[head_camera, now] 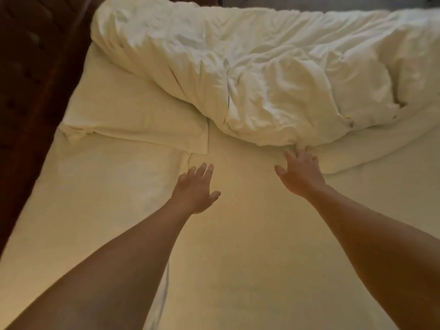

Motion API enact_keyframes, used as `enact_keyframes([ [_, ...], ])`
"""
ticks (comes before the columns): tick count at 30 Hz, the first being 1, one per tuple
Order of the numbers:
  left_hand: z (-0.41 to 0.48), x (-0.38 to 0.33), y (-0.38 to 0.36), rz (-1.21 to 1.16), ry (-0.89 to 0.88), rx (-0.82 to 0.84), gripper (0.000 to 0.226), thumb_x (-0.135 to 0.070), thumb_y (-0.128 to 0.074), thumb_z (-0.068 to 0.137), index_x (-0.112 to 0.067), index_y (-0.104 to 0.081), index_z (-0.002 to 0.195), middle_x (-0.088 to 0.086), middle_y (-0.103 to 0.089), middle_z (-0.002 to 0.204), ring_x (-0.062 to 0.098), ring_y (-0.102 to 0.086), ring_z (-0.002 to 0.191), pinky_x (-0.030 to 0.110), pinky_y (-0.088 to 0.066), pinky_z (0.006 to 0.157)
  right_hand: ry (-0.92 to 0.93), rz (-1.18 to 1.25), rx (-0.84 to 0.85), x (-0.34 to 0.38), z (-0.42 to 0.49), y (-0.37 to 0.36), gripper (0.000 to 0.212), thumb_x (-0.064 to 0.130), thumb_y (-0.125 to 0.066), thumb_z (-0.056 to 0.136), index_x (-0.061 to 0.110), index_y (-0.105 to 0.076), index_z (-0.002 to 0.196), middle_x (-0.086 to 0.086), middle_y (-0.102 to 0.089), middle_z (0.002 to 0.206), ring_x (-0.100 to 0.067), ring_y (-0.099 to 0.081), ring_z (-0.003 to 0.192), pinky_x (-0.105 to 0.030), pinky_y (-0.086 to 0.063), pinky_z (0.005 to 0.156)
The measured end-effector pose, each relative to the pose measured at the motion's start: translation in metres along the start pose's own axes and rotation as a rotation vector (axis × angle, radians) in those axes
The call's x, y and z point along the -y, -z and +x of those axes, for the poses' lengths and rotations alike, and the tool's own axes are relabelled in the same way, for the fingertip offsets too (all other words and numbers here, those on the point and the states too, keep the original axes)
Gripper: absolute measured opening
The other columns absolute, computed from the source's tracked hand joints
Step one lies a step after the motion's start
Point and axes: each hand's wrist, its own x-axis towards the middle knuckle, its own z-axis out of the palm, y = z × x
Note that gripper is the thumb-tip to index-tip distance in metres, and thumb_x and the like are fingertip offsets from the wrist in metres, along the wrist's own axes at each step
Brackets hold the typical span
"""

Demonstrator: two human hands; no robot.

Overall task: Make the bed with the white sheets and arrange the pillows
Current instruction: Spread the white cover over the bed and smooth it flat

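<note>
A crumpled white duvet (262,75) lies bunched across the far half of the bed. A flat white pillow (133,115) lies at the left beside the headboard, partly under the duvet. The white bottom sheet (238,234) covers the mattress in front of me. My left hand (195,186) reaches out over the sheet with fingers straight, just short of the pillow's corner. My right hand (300,172) stretches forward with spread fingers, its fingertips touching the near edge of the duvet.
A dark tufted headboard (31,79) runs along the left side of the bed. A second fold of white bedding (381,144) lies at the right under the duvet. A strip of dim floor or wall shows beyond the bed at the top.
</note>
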Motion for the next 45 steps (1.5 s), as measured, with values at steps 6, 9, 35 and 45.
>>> enact_keyframes([
  [6,0.117,0.017,0.005,-0.031,-0.027,-0.169,0.085,-0.060,-0.045,0.100,-0.023,0.000,0.162,0.002,0.007,0.170,0.031,-0.005,0.156,0.048,-0.014,0.123,0.128,-0.112,-0.351,0.003,0.125,0.026,0.060,0.042,-0.046,0.101,0.019,-0.033,0.156,-0.019,-0.010,0.168,-0.047,-0.008,0.152,-0.064,-0.010,0.120],
  [9,0.169,0.015,0.016,-0.113,-0.073,-0.401,0.084,-0.059,-0.049,0.097,-0.025,-0.009,0.162,0.003,0.001,0.171,0.033,-0.011,0.154,0.049,-0.019,0.121,-0.019,-0.109,-0.221,0.002,0.172,0.018,0.078,0.056,-0.041,0.098,0.032,-0.004,0.161,-0.009,0.009,0.170,-0.048,0.007,0.152,-0.067,0.001,0.118],
  [35,0.269,0.001,0.141,-0.250,-0.286,-1.005,0.041,-0.044,-0.068,0.092,-0.007,-0.059,0.108,0.014,-0.061,0.102,0.034,-0.056,0.095,0.039,-0.044,0.082,-0.053,-0.178,-0.878,-0.042,0.243,0.144,0.031,0.017,-0.045,0.093,0.010,-0.054,0.122,-0.023,-0.053,0.128,-0.044,-0.052,0.118,-0.053,-0.041,0.090],
  [45,0.311,0.014,0.104,0.442,-0.214,-0.380,0.144,-0.096,-0.059,0.054,-0.019,-0.001,0.162,0.005,-0.003,0.170,0.024,-0.007,0.157,0.052,-0.014,0.124,0.133,-0.258,-0.401,-0.041,0.231,0.063,0.086,0.070,-0.030,0.090,0.012,-0.036,0.153,-0.026,-0.034,0.156,-0.041,-0.033,0.145,-0.058,-0.022,0.116],
])
